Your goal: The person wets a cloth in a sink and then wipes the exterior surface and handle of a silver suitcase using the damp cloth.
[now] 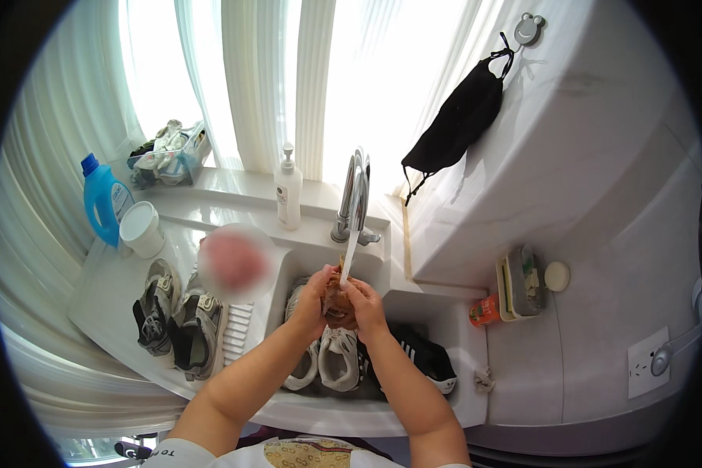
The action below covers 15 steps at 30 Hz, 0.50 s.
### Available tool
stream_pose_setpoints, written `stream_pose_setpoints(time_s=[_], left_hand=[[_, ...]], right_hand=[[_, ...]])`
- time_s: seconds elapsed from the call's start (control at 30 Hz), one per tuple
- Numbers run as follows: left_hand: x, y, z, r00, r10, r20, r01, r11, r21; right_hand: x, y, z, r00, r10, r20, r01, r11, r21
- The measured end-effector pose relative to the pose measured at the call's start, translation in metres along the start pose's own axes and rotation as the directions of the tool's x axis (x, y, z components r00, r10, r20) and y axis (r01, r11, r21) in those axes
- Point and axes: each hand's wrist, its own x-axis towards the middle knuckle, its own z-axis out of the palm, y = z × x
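Note:
Both hands are up under the chrome faucet (355,195), over the white sink (382,269). Between them is a wet, brown, crumpled thing (338,306), shiny like thin film or mesh; its kind I cannot make out. My left hand (313,300) grips it from the left with curled fingers, and my right hand (366,308) closes on it from the right. A stream of water (351,257) runs down onto it. Below the hands, white shoes (339,363) lie in the basin, partly hidden by my wrists. A black shoe (423,355) sits to their right.
Grey sneakers (199,331) stand on the left counter near a blurred pink patch (236,261). Behind are a white pump bottle (288,191), white tub (141,228), blue detergent bottle (104,199) and clear box (168,160). A black mask (460,117) hangs at right above a caddy (522,285).

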Motion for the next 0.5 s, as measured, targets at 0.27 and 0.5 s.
stream_pose_setpoints(time_s=[0.27,0.5], left_hand=[[0.016,-0.02,-0.041,0.977,-0.167,0.134,0.207,0.895,-0.395],[0.03,-0.057,-0.027,0.944,0.175,-0.281,-0.152,0.983,0.104]], right_hand=[[-0.03,0.014,0.036,0.552,-0.795,0.25,0.63,0.202,-0.75],[-0.013,0.031,0.023,0.626,-0.778,0.042,0.561,0.413,-0.718]])
